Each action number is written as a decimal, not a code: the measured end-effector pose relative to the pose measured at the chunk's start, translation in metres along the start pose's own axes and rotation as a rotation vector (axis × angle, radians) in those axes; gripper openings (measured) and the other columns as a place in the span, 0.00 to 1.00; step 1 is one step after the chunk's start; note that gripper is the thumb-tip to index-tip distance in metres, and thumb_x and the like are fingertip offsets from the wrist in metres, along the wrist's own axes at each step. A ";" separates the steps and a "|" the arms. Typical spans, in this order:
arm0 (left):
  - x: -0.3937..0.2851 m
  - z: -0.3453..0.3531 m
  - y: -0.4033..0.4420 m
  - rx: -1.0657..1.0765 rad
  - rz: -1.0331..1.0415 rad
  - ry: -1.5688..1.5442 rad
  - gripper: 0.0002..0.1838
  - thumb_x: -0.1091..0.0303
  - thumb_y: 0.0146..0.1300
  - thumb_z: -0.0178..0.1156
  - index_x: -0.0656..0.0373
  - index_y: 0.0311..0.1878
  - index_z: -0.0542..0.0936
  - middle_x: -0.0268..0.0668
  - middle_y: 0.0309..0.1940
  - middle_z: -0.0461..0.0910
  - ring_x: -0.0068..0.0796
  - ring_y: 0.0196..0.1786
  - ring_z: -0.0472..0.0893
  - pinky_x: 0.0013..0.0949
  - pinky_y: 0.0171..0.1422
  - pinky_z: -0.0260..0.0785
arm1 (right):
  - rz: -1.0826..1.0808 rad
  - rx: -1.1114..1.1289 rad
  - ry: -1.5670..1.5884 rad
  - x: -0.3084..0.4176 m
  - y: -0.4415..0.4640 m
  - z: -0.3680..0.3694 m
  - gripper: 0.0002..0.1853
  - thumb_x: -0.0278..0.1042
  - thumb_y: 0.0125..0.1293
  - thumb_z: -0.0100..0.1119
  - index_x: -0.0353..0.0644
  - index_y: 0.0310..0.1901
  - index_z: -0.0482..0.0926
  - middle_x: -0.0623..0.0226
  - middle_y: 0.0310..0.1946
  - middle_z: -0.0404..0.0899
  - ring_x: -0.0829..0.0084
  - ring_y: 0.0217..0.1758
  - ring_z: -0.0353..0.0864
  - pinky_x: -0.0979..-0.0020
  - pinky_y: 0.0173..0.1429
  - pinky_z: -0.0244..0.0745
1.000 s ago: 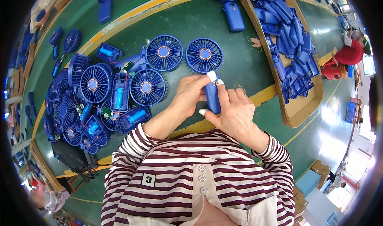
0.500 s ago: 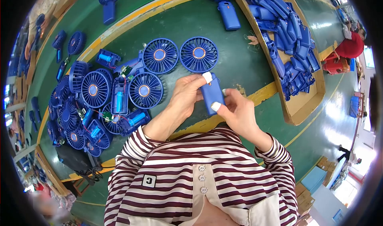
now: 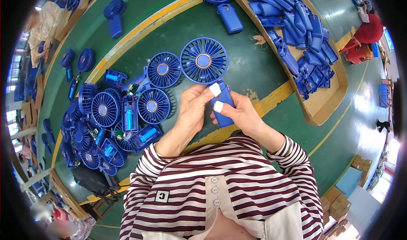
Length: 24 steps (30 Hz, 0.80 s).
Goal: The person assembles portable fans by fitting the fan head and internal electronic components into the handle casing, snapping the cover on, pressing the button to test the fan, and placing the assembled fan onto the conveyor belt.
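Note:
A blue handheld fan is between my hands near the front edge of the table, its round slatted head (image 3: 203, 61) pointing away from me. My left hand (image 3: 193, 106) grips the upper left of the fan's handle (image 3: 225, 96), with its white-wrapped thumb on the face. From the right, my right hand (image 3: 246, 115) is closed around the lower handle, its thumb, also white-tipped, pressing the front. Left of the held fan lies another fan head (image 3: 163, 69), near an open handle with a bright blue battery (image 3: 129, 116). My fingers hide part of the handle.
Many fans (image 3: 81, 137) with open handles, wires and circuit boards are heaped at the left. A cardboard tray (image 3: 316, 116) of blue handle shells stands at the right. One fan (image 3: 230, 18) lies at the back. Other people sit further off, one in red (image 3: 368, 29).
The held fan has risen, its head looking larger and further left. My right thumb has moved up the handle. The camera view has shifted slightly.

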<state>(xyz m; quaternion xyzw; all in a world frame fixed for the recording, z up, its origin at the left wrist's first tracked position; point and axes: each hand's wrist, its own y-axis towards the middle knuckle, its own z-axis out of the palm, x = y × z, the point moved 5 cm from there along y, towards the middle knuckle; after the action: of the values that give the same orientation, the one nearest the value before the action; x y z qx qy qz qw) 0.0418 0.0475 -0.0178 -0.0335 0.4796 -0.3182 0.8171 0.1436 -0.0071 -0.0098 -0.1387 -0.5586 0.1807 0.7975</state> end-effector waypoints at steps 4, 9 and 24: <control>0.000 0.000 0.000 -0.008 -0.017 -0.002 0.13 0.66 0.60 0.57 0.69 0.40 0.78 0.41 0.36 0.81 0.22 0.34 0.78 0.22 0.36 0.72 | -0.037 -0.069 -0.055 0.000 0.001 0.000 0.15 0.33 0.59 0.58 0.33 0.45 0.71 0.65 0.32 0.77 0.76 0.31 0.79 0.77 0.36 0.76; -0.001 0.007 -0.003 0.087 -0.018 -0.038 0.14 0.74 0.55 0.60 0.70 0.45 0.75 0.44 0.44 0.79 0.25 0.39 0.79 0.27 0.41 0.75 | -0.070 -0.165 -0.121 -0.003 0.007 -0.007 0.15 0.24 0.52 0.57 0.32 0.42 0.73 0.65 0.32 0.77 0.76 0.29 0.78 0.76 0.33 0.76; 0.008 -0.016 0.007 -0.004 0.247 0.019 0.19 0.64 0.65 0.48 0.65 0.55 0.70 0.36 0.42 0.75 0.25 0.43 0.76 0.24 0.43 0.70 | -0.191 -0.193 -0.221 0.027 0.024 -0.006 0.13 0.27 0.51 0.60 0.35 0.40 0.75 0.69 0.25 0.77 0.80 0.25 0.76 0.78 0.28 0.71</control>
<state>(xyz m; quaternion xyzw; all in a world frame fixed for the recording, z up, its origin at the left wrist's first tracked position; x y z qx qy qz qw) 0.0349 0.0529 -0.0349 0.0273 0.4885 -0.2145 0.8453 0.1541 0.0263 0.0003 -0.1404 -0.6681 0.0639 0.7279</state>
